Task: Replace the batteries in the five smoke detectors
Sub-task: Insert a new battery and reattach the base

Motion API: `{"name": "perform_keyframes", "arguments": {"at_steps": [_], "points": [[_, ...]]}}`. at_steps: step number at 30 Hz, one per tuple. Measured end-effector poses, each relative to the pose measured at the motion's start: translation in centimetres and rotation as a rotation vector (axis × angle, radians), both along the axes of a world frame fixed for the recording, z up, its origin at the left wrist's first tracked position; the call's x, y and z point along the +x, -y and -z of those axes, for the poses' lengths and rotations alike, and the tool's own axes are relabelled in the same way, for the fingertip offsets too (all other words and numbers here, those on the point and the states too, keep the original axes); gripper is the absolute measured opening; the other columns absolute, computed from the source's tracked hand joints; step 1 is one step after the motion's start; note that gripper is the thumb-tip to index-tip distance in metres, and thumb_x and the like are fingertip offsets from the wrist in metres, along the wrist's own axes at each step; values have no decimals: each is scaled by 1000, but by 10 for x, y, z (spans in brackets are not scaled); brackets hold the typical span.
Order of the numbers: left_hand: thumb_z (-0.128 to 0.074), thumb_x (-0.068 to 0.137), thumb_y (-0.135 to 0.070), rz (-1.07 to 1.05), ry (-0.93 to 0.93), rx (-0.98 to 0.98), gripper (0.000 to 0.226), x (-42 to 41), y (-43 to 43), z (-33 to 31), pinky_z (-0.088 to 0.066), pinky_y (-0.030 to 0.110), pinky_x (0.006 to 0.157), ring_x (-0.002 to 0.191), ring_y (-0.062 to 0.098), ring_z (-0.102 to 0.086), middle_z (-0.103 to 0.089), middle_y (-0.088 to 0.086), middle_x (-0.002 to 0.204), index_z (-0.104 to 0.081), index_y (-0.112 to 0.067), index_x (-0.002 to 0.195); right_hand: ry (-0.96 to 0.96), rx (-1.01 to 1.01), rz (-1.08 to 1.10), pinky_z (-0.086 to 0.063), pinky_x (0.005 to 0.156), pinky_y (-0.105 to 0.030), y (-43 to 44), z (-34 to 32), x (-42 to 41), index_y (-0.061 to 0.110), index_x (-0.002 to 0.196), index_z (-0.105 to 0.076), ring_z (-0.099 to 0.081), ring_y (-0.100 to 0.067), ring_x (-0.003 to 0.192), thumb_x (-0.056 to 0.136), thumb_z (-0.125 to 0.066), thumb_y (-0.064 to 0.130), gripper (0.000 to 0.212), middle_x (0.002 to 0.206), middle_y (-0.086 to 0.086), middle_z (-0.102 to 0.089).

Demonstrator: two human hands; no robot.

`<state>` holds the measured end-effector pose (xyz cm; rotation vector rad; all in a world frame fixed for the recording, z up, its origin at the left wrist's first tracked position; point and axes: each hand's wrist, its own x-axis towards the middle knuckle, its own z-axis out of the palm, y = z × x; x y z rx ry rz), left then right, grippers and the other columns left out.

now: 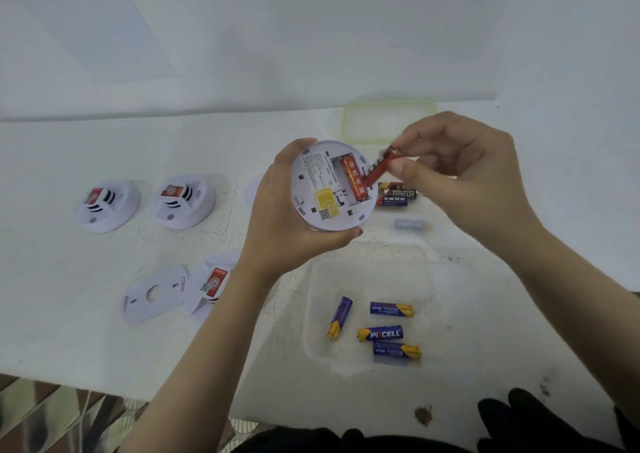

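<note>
1. left hand (pixel 280 210), raised above the tabletop (pixel 104 331), curls fingers and thumb around the rim of a round white smoke detector (pixel 317 189), open back facing up.
2. right hand (pixel 460 175), just right of the detector, pinches a tilted red battery (pixel 379 170); its lower end touches the battery bay (pixel 341 199), beside a seated red battery (pixel 353 179).
3. below the detector, a clear tray (pixel 318 279) holds four blue-and-yellow batteries (pixel 380 333).

Four smoke detectors (pixel 107 207), one mounting plate (pixel 152 293), two red batteries (pixel 353 179), three mixed loose batteries (pixel 400 194), four blue-and-yellow batteries (pixel 381 334) in one clear tub (pixel 311 317), one green-rimmed lid (pixel 346 125).
</note>
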<state>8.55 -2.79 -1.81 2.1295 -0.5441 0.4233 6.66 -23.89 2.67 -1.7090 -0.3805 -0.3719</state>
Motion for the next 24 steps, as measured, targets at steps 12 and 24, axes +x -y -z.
{"name": "perform_keyframes", "arguments": {"at_steps": [12, 24], "points": [[-82, 52, -46, -53, -38, -124, 92, -24, -1, -11, -53, 26, 88, 109, 3, -60, -58, -15, 118, -38, -23, 129, 547, -550, -16, -53, 63, -39, -12, 22, -11, 10, 87, -72, -67, -19, 82, 86, -68, 18, 9, 95, 1, -73], [-83, 54, -41, -4, -9, -117, 91, -43, -3, -19, -50, 20, 90, 114, -2, -54, -49, -31, 122, -35, -24, 130, -299, -135, -445, -55, 86, -35, -18, 11, -11, 41, 137, -34, -64, -14, 104, 80, -72, 25, 70, 125, -1, -57]]}}
